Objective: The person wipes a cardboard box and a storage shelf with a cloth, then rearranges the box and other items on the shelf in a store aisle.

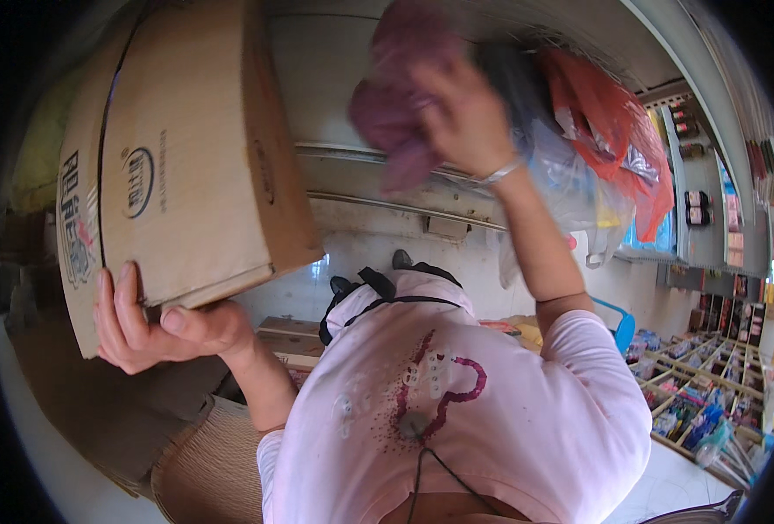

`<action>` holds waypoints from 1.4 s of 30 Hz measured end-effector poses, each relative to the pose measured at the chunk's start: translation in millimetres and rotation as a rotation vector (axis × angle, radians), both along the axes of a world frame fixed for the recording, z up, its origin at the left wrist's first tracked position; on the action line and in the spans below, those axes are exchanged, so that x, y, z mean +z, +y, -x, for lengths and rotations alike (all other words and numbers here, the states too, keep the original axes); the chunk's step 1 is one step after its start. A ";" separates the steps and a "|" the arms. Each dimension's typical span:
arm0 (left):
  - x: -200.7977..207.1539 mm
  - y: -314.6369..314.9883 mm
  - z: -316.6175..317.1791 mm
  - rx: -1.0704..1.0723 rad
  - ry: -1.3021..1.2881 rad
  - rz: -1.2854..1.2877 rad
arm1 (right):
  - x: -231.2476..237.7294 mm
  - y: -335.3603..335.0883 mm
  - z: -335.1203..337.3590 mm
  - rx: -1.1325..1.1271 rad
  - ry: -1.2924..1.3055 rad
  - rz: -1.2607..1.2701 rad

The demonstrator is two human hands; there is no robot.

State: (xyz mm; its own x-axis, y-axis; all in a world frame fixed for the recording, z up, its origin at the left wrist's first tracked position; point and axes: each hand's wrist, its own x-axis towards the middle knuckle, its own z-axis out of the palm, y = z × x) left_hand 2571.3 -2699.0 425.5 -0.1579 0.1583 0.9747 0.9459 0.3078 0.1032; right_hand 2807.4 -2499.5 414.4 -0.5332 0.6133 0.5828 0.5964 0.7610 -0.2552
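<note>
Head view: left hand (173,336) grips carton (186,113), right hand (470,122) clutches cloth (391,113) near red bag (596,113).

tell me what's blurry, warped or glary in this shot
Head view: the right hand and purple cloth are smeared, probably by motion; the cardboard box looks crisper; fisheye distortion curves the upper-right shelf edge; a small bright glint shows by the box's lower right corner; the picture's rim falls to black.
</note>
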 end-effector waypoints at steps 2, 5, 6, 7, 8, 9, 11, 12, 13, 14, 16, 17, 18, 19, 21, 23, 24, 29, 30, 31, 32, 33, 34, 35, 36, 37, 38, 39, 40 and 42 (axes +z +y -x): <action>0.7 3.2 -0.5 -0.034 0.009 -0.002 | -68.3 2.3 3.2 0.074 -0.191 0.156; 1.5 0.3 0.0 -0.003 0.029 -0.002 | -87.0 -27.0 16.2 0.021 -0.255 -0.032; 1.5 0.9 0.8 -0.016 0.034 -0.007 | -82.8 -34.8 14.6 0.030 -0.235 0.044; 0.8 1.7 1.7 -0.029 0.038 -0.013 | -79.0 -40.9 12.5 0.040 -0.214 0.120; 1.0 0.9 3.5 -0.041 0.045 -0.019 | -74.9 -46.3 6.5 0.076 -0.209 0.224; 2.0 1.5 1.7 -0.030 0.035 -0.005 | -70.6 -47.1 -4.7 0.114 -0.204 0.327; -0.1 0.3 -0.3 0.002 -0.003 0.023 | -64.7 -42.7 -21.6 0.184 -0.047 0.507; -1.0 -0.4 -1.2 0.021 -0.024 0.036 | -61.0 -37.8 -25.0 0.137 0.094 0.475; -0.4 -0.4 -2.1 0.033 -0.027 0.042 | -56.0 -31.5 -26.1 0.095 0.234 0.442; 0.8 -1.1 -1.9 0.030 -0.034 0.049 | -50.0 -26.2 -22.6 0.057 0.381 0.412; 0.2 -4.8 -2.1 0.034 -0.047 0.062 | -32.1 -18.5 -9.8 -0.054 0.661 0.362; -0.7 -3.1 -1.8 0.036 -0.042 0.066 | -20.4 -14.4 -2.1 -0.117 0.809 0.334; -2.0 -2.7 -1.4 0.028 -0.044 0.057 | -9.2 -10.1 8.0 -0.017 0.894 0.353; -3.2 -2.3 -0.7 0.022 -0.047 0.049 | 2.6 -6.7 18.5 0.087 0.977 0.375; -5.6 -3.4 -0.8 0.024 -0.066 0.039 | 27.5 -16.9 33.5 0.240 0.933 0.435; -5.5 -5.2 -3.6 0.034 -0.086 0.043 | 36.1 -10.7 57.7 0.673 0.579 0.160; -5.4 -3.2 -5.1 0.041 -0.098 0.045 | 56.8 -19.1 75.6 0.827 0.346 0.135; -9.6 -7.8 -5.4 0.107 -0.132 0.003 | 65.0 24.4 159.7 0.864 0.172 -0.003; -11.1 -7.7 -4.8 0.098 -0.134 0.010 | 56.0 49.1 173.9 0.735 0.210 -0.009; -10.1 -6.4 -4.3 0.086 -0.134 0.013 | 51.2 74.6 186.5 0.598 0.239 0.199; -8.8 -4.2 -4.3 0.070 -0.130 0.011 | 48.1 101.6 197.7 0.454 0.265 0.397; -5.3 -3.0 -5.9 0.059 -0.141 0.019 | 44.9 131.6 208.1 0.399 0.237 0.223; -3.7 -1.0 -5.2 0.051 -0.143 0.015 | 47.4 153.1 214.7 0.339 0.210 0.041; -4.7 -2.2 -5.1 0.048 -0.150 0.019 | 51.7 152.7 219.5 0.306 0.211 0.075; -5.3 -2.2 -5.1 0.040 -0.157 0.023 | 55.1 151.1 224.9 0.267 0.213 0.106; -4.6 -0.8 -5.3 0.027 -0.163 0.013 | 58.3 149.8 226.0 0.223 0.216 0.137; -4.9 -2.0 -5.8 0.039 -0.167 0.021 | 53.7 145.4 224.4 0.266 0.243 0.167; -5.0 -3.2 -6.3 0.044 -0.175 0.032 | 45.5 136.8 217.2 0.301 0.269 0.200; -4.5 -3.6 -6.5 0.044 -0.181 0.043 | 38.8 127.7 208.0 0.332 0.295 0.230; -4.2 -3.8 -5.8 0.038 -0.157 0.040 | 29.6 77.4 182.9 0.405 0.403 -0.104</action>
